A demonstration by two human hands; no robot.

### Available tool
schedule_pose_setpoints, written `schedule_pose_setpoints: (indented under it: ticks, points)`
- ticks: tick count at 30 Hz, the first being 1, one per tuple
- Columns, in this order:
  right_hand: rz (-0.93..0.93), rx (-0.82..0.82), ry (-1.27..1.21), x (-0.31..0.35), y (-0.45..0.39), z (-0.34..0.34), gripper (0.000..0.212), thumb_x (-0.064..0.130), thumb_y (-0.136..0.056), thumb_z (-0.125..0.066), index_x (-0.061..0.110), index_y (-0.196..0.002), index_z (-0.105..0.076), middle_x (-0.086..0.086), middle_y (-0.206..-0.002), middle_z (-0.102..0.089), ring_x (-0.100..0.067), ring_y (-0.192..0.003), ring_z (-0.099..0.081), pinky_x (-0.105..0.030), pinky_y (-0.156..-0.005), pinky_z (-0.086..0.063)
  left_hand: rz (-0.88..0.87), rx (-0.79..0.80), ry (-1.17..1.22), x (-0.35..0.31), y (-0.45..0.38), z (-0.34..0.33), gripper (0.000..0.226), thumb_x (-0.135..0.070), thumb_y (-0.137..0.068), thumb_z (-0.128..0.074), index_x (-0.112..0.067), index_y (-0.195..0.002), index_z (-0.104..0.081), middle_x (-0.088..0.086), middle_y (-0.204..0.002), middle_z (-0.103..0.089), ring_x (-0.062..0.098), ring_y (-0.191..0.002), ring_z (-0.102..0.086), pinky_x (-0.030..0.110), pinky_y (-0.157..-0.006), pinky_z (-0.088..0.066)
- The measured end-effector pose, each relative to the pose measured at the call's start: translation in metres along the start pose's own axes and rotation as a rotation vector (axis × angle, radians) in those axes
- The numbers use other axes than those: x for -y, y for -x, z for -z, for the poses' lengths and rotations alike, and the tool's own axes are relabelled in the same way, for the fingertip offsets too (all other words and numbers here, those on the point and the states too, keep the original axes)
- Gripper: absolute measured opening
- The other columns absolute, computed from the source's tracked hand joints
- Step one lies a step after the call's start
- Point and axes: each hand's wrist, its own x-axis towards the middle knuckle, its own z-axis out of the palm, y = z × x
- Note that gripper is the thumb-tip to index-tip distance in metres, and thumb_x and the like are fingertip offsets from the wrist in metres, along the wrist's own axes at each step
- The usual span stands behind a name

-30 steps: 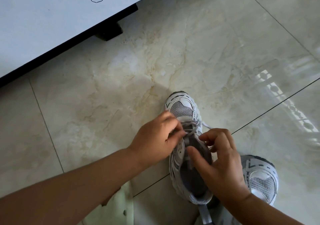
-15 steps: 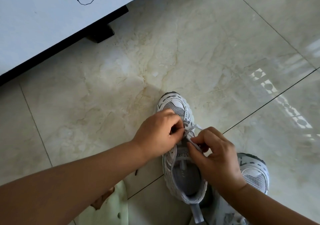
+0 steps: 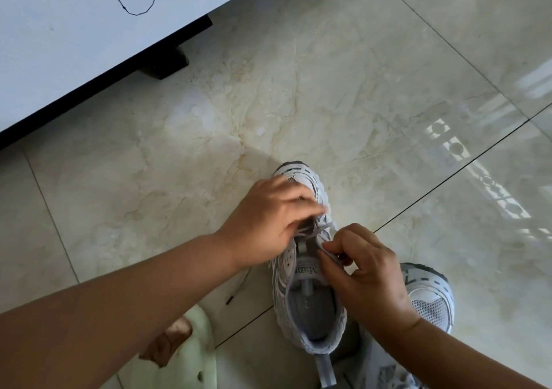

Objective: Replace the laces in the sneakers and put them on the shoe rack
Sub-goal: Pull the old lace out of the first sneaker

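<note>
Head view: right hand (image 3: 370, 272) pinches a grey lace (image 3: 321, 233) at the tongue of the near sneaker (image 3: 307, 305). Left hand (image 3: 268, 221) curls over the crossed laces further forward; fingertips blurred, cannot tell its exact hold. Sneaker stands on the tile floor (image 3: 298, 89), toe pointing away. Second sneaker (image 3: 430, 296) just beside, right. Pale green slipper (image 3: 185, 358) lower left.

Sneaker (image 3: 309, 305) upright on the marble floor (image 3: 328, 89), toe pointing away from me. My left hand (image 3: 268, 221) sits over the forefoot, fingers blurred at the grey lace (image 3: 313, 231); my right hand (image 3: 370, 275) pinches a lace strand beside the tongue. Second sneaker (image 3: 430, 299) lies just right, partly behind my right wrist.
</note>
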Motion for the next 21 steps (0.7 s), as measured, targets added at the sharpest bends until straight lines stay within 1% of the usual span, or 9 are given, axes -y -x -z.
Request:
schedule_pose_setpoints:
  ticks: [3, 5, 8, 11, 15, 16, 17, 19, 21]
  points:
    - [0.004, 0.007, 0.013, 0.001, 0.000, 0.000, 0.018, 0.021, -0.078, -0.057, 0.009, -0.065, -0.055, 0.006, -0.067, -0.049, -0.013, -0.061, -0.048, -0.035, -0.050, -0.046, -0.126, 0.030, -0.031, -0.002, -0.004, -0.001, 0.023, -0.024, -0.084, -0.055, -0.014, -0.092, -0.074, -0.001, -0.081, -0.063, 0.015, -0.081, -0.048, 0.024, -0.075, -0.032]
    - [-0.003, 0.000, 0.017, 0.001, 0.000, 0.001, 0.017, 0.019, -0.078, -0.059, 0.009, -0.065, -0.055, 0.005, -0.066, -0.049, -0.013, -0.061, -0.048, -0.035, -0.050, -0.046, -0.086, 0.025, 0.004, -0.004, -0.003, -0.003, 0.024, -0.027, -0.084, -0.056, -0.012, -0.087, -0.074, 0.000, -0.076, -0.062, 0.017, -0.076, -0.052, 0.026, -0.072, -0.040]
    - [-0.016, -0.016, 0.019, 0.001, 0.001, 0.001, 0.018, 0.010, -0.076, -0.065, 0.008, -0.062, -0.053, 0.004, -0.064, -0.048, -0.013, -0.059, -0.047, -0.036, -0.049, -0.045, 0.183, -0.078, 0.107, -0.005, -0.004, -0.002, 0.016, -0.024, -0.082, -0.061, -0.014, -0.083, -0.073, 0.000, -0.076, -0.065, 0.018, -0.072, -0.057, 0.029, -0.066, -0.047]
    - [-0.030, -0.007, 0.012, 0.001, 0.002, 0.001, 0.019, 0.013, -0.077, -0.062, 0.007, -0.061, -0.052, 0.004, -0.064, -0.048, -0.014, -0.059, -0.047, -0.037, -0.049, -0.045, 0.472, -0.216, 0.162, 0.003, -0.011, 0.004, 0.006, -0.014, -0.082, -0.068, -0.015, -0.083, -0.073, 0.000, -0.079, -0.067, 0.014, -0.067, -0.057, 0.026, -0.065, -0.046]
    - [-0.017, 0.014, 0.029, 0.000, 0.001, 0.001, 0.020, 0.014, -0.078, -0.060, 0.007, -0.061, -0.051, 0.004, -0.064, -0.047, -0.014, -0.059, -0.046, -0.037, -0.048, -0.044, 0.677, -0.256, 0.259, 0.011, -0.008, 0.002, 0.008, -0.011, -0.083, -0.068, -0.015, -0.085, -0.074, -0.001, -0.083, -0.070, 0.005, -0.069, -0.058, 0.014, -0.067, -0.046]
    - [-0.017, 0.015, 0.030, 0.001, 0.001, 0.001, 0.020, 0.012, -0.077, -0.061, 0.007, -0.061, -0.051, 0.003, -0.063, -0.047, -0.014, -0.059, -0.046, -0.038, -0.048, -0.044, 0.660, -0.254, 0.257, 0.011, -0.005, 0.001, 0.009, -0.010, -0.082, -0.068, -0.015, -0.086, -0.074, 0.000, -0.083, -0.070, 0.008, -0.070, -0.059, 0.019, -0.070, -0.049]
    - [-0.022, 0.013, 0.025, 0.001, 0.001, 0.000, 0.019, 0.010, -0.077, -0.062, 0.007, -0.061, -0.052, 0.003, -0.064, -0.048, -0.014, -0.059, -0.046, -0.038, -0.048, -0.044, 0.580, -0.241, 0.206, 0.012, -0.003, 0.002, 0.010, -0.010, -0.082, -0.069, -0.015, -0.088, -0.074, 0.002, -0.084, -0.070, 0.013, -0.073, -0.060, 0.026, -0.072, -0.051]
    - [-0.029, 0.005, 0.015, 0.001, 0.001, 0.001, 0.017, 0.010, -0.076, -0.063, 0.007, -0.062, -0.053, 0.003, -0.065, -0.049, -0.014, -0.059, -0.047, -0.037, -0.048, -0.045, 0.308, -0.149, 0.033, 0.012, -0.001, 0.004, 0.022, -0.010, -0.079, -0.065, -0.015, -0.099, -0.072, 0.003, -0.095, -0.067, 0.022, -0.084, -0.060, 0.035, -0.076, -0.049]
    - [-0.019, 0.000, 0.020, 0.001, 0.001, 0.001, 0.017, 0.009, -0.075, -0.065, 0.008, -0.063, -0.054, 0.003, -0.064, -0.049, -0.013, -0.058, -0.046, -0.036, -0.048, -0.044, 0.026, -0.028, -0.100, 0.007, -0.003, 0.004, 0.036, -0.009, -0.078, -0.056, -0.019, -0.110, -0.069, 0.001, -0.111, -0.064, 0.023, -0.099, -0.054, 0.037, -0.087, -0.039]
